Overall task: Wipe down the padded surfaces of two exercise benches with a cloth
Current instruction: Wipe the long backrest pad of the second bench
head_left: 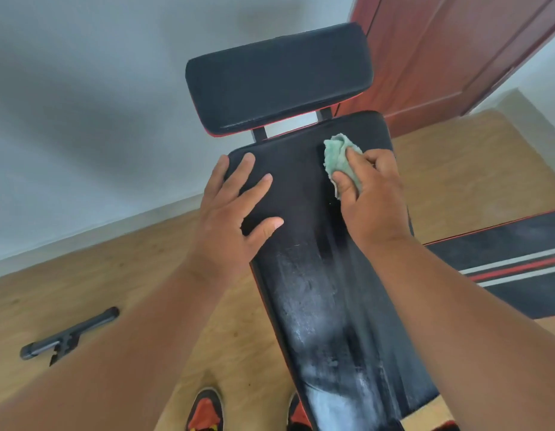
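Observation:
A black padded bench (304, 275) with red trim runs from the bottom of the view up the middle; its long pad shows pale dusty streaks lower down. A separate black head pad (279, 76) sits above it on two metal posts. My right hand (372, 194) presses a crumpled green cloth (339, 157) against the upper right of the long pad. Flat on the pad's upper left edge lies my left hand (232, 213), fingers spread and holding nothing. A second black pad with red and white stripes (512, 262) shows at the right.
The floor is light wood (99, 275). A dark metal bar with a bracket (67, 334) lies on it at the lower left. A grey wall stands behind, and a reddish-brown door (456, 51) at the upper right. My red and black shoes (204, 412) are at the bottom.

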